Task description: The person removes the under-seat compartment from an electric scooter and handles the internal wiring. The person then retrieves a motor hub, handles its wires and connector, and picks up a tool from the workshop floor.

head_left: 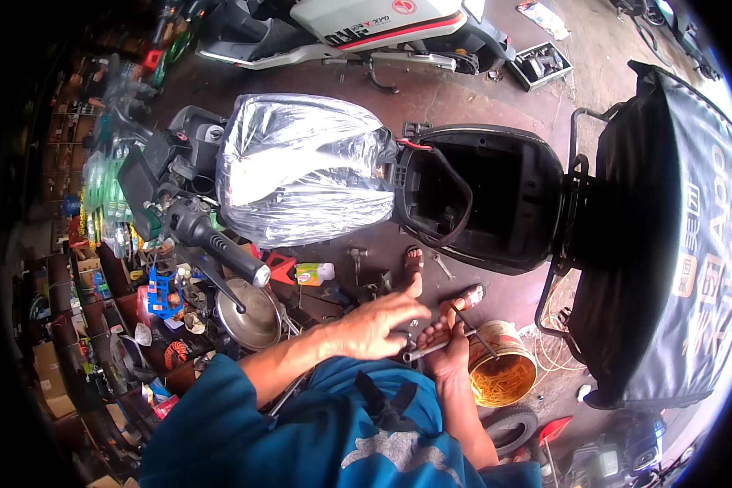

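Note:
My right hand (449, 346) is closed around a T-handle socket wrench (436, 350), with its silver shaft pointing left and its dark crossbar slanting past the fingers. Just to the left, my left hand (374, 327) reaches toward it with fingers stretched out and nothing visible in them. Beyond both hands stands a scooter, its dark under-seat storage bin (496, 195) uncovered. A piece wrapped in shiny silver plastic (301, 171) lies between that bin and the handlebar grip (234, 256). A black strap or cable loops over the bin's left side.
A round bucket (504, 382) with yellowish contents stands by my right hand. A big black delivery bag (667, 244) sits on the scooter's rear rack. Left are a metal bowl (250, 313) and crowded shelves. A tire (511, 429) lies lower right; another white scooter (374, 20) stands across.

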Motion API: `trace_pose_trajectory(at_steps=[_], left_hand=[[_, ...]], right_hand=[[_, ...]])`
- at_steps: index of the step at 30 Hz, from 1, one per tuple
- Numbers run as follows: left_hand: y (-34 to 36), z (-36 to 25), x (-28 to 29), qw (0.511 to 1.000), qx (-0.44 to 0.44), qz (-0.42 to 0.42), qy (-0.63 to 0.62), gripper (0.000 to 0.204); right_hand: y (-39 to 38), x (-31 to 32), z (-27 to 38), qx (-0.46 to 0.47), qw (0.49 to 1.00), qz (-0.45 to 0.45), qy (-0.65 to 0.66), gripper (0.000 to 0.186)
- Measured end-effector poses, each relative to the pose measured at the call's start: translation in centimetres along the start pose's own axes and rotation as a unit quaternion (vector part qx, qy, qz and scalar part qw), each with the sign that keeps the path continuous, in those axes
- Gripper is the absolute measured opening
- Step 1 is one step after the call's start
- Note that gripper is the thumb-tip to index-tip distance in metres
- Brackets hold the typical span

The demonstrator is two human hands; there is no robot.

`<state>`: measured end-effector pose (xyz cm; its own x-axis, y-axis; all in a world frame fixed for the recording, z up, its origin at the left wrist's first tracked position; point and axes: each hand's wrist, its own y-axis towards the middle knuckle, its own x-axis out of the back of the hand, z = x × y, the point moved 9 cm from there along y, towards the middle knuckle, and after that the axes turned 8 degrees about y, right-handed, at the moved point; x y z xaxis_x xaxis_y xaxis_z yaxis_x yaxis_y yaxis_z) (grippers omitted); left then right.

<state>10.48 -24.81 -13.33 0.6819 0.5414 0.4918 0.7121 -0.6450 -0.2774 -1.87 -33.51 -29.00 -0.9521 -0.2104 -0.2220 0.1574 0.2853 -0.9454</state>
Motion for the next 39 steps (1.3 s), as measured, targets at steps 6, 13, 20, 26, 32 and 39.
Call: trace_pose_trajectory(at_steps=[6, 13, 20, 26, 32, 39], left_hand=[[-1.3, -2.1, -3.3, 0.996, -0.085, 0.014, 0.017, 0.030], [0.1, -2.4, -0.9, 0.995, -0.075, -0.062, 0.030, 0.015], [3.9, -4.2, 2.3, 0.998, -0.041, -0.051, -0.004, 0.021], [7.9, -9.3, 1.0, 0.989, -0.094, -0.065, 0.092, 0.028], [10.3, -15.8, 0.4, 0.986, -0.133, -0.104, -0.017, 0.031], [14.3, -29.8, 1.0, 0.977, -0.176, -0.113, -0.045, 0.025]], right_hand=[[-0.5, -3.1, -2.5, -0.015, 0.990, 0.084, -0.116, 0.053], [-4.6, -5.9, -1.7, 0.090, 0.968, 0.122, -0.202, 0.065], [-4.9, 11.7, 6.2, 0.334, 0.927, -0.066, -0.155, 0.038], [-6.8, 28.7, 5.4, 0.345, 0.921, -0.180, 0.025, 0.024], [-4.2, 40.4, -0.6, 0.273, 0.928, -0.241, 0.076, 0.035], [-7.3, 43.0, 4.4, 0.306, 0.916, -0.243, 0.094, 0.028]])
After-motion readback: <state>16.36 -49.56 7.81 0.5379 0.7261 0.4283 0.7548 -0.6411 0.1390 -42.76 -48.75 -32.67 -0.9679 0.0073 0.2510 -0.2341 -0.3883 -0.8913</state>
